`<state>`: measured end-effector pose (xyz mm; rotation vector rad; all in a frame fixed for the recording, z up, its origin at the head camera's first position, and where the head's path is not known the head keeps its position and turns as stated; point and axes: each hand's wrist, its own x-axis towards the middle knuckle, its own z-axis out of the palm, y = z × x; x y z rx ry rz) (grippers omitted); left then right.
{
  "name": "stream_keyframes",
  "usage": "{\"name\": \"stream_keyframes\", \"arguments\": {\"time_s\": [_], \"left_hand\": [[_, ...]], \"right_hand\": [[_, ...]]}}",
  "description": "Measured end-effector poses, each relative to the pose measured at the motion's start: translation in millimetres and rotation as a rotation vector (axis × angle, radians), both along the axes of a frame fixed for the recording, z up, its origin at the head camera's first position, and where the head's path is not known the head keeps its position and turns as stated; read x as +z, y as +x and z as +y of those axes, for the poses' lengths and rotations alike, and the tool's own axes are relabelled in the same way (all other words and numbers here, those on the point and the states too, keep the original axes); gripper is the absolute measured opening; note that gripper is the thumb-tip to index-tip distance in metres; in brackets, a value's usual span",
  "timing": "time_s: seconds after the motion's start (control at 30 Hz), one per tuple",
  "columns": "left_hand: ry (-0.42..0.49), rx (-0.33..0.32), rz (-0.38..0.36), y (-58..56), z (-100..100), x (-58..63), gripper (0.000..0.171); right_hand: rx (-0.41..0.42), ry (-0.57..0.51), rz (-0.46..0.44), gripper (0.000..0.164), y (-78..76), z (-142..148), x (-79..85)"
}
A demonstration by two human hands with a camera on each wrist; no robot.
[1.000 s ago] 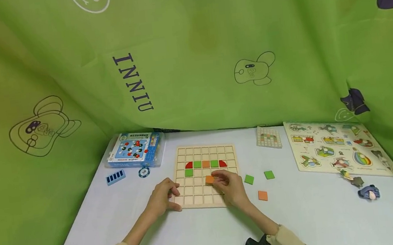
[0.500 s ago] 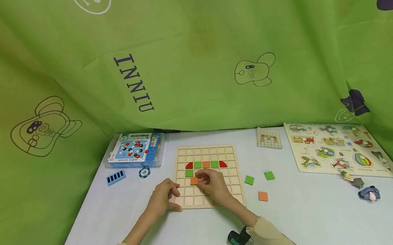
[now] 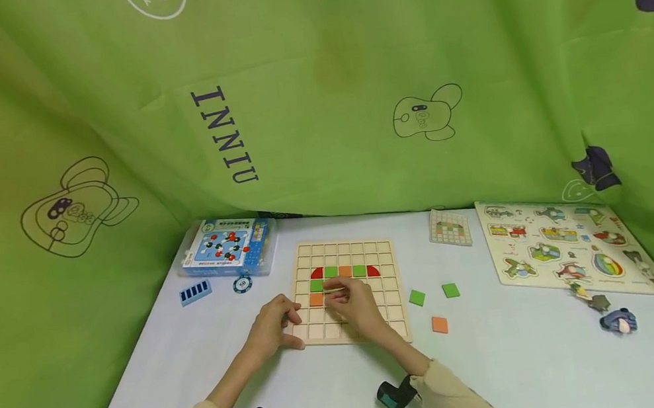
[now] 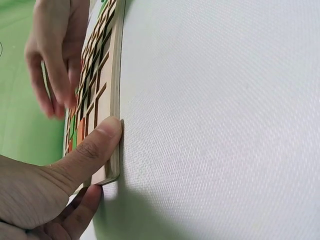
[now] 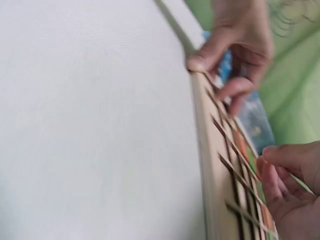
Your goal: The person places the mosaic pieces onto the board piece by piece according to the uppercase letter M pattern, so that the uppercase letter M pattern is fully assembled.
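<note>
A wooden grid board (image 3: pixel 363 248) lies on the table, with red quarter-round, green and orange tiles in some of its cells. My left hand (image 3: pixel 269 328) grips the board's near left corner; in the left wrist view the thumb (image 4: pixel 95 142) presses the front edge and the other fingers bend around the side. Over the board's middle hovers my right hand (image 3: pixel 357 307), its loosely bent fingers holding nothing visible. Just left of its fingertips an orange tile (image 3: pixel 316 300) sits in a cell, directly below a green tile (image 3: pixel 316 286).
Right of the board lie two loose green tiles, one here (image 3: pixel 417 297), and an orange tile (image 3: pixel 439 324). Behind them is a pattern card (image 3: pixel 450 227). A picture puzzle board (image 3: pixel 571 248) and small figures (image 3: pixel 618 321) occupy the right; a boxed set (image 3: pixel 224 248) stands back left.
My right hand carried the orange tile leftward over the board and let it go in a cell under the green tile. The left hand stayed at the corner.
</note>
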<state>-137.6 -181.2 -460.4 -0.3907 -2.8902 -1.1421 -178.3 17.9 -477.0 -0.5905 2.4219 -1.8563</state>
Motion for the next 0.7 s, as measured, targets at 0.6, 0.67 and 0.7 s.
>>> {"name": "stream_keyframes", "arguments": {"time_s": [0.6, 0.67, 0.7], "left_hand": [[0.013, 0.049, -0.045, 2.5, -2, -1.4, 0.041], [0.022, 0.045, -0.045, 1.7, -1, -2.4, 0.041], [0.026, 0.045, -0.043, 0.9, 0, -2.8, 0.041]], "right_hand": [[-0.143, 0.302, -0.006, 0.04, -1.1, 214, -0.6], [-0.118, 0.344, -0.014, 0.038, -4.4, 223, -2.5], [-0.111, 0.352, -0.015, 0.035, -5.5, 225, -3.0]]}}
